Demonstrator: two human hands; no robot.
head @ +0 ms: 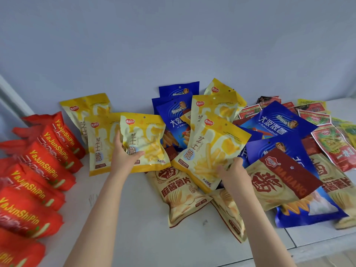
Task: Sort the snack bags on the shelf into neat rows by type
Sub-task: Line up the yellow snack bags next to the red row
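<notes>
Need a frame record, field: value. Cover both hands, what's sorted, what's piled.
left hand: grips held yellow bag at its lower left, thumb on the front
right hand: grips second yellow bag at its bottom edge, atop the pile
sorted: red bags in an overlapping row at far left; two yellow bags next to them, behind the held one
unsorted: blue bags, beige bags, small red-green packets, heaped at right
surface: white shelf
</notes>
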